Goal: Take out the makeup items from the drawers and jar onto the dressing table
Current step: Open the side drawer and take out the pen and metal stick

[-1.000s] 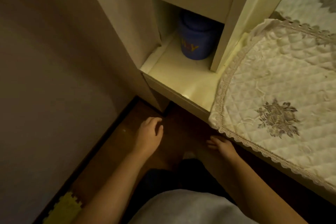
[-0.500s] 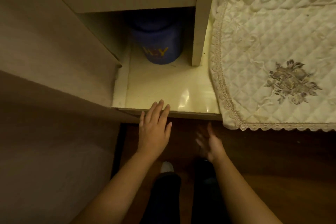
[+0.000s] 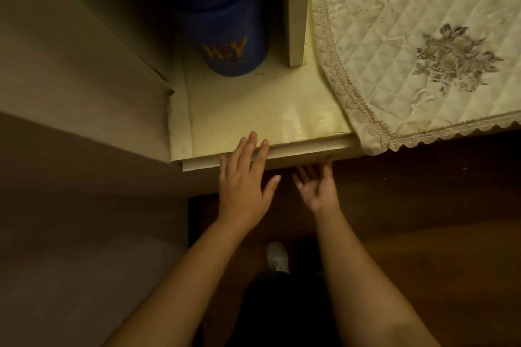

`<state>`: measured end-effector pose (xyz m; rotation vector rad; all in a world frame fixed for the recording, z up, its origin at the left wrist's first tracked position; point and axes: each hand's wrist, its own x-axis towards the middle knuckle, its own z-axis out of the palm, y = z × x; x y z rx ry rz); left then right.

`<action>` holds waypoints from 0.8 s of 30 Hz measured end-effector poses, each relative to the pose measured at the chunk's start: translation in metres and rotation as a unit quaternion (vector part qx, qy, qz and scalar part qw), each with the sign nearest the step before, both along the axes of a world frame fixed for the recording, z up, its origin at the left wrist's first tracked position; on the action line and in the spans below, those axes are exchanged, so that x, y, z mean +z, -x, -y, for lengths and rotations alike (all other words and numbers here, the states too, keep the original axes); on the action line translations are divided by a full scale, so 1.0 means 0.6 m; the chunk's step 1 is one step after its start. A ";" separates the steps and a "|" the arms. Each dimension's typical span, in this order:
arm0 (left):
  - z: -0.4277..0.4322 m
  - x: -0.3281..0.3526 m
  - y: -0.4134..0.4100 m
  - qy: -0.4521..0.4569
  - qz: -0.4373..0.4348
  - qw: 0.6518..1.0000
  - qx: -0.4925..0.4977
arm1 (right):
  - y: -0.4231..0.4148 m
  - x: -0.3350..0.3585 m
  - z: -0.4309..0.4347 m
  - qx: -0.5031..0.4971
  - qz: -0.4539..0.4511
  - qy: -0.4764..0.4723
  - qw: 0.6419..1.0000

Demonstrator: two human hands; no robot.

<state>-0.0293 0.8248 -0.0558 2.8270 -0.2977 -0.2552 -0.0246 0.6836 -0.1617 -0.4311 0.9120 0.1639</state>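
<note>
Well beyond both empty hands — left hand (image 3: 244,189) | right hand (image 3: 318,187) — perhaps lidded jar (image 3: 228,39).

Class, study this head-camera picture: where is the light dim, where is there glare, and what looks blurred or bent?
Head view: dim, yellowish light overall; the blue jar sits in deep shadow in its recess; a soft sheen shows on the dressing table top; the right hand under the edge is dark and slightly blurred, the left hand clearer; wide-angle lens bends the straight edges.
</note>
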 end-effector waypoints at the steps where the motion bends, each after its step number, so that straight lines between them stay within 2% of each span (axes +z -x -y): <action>1: -0.001 0.000 -0.003 0.006 -0.005 1.000 -0.003 | 0.004 -0.002 0.001 0.005 -0.005 0.002 1.000; 6: -0.029 0.000 0.035 0.072 0.022 0.997 0.006 | 0.065 0.000 0.011 0.000 -0.032 -0.004 0.999; 12: -0.069 -0.026 0.109 0.089 -0.039 0.994 0.041 | 0.161 0.017 0.006 -0.020 -0.069 0.001 0.997; 17: -0.073 -0.032 0.167 0.105 -0.053 0.990 0.079 | 0.214 0.038 0.008 -0.004 -0.070 0.002 0.998; 24: -0.069 -0.016 0.220 0.117 -0.085 0.985 0.093 | 0.308 0.083 0.032 0.077 -0.039 0.110 0.990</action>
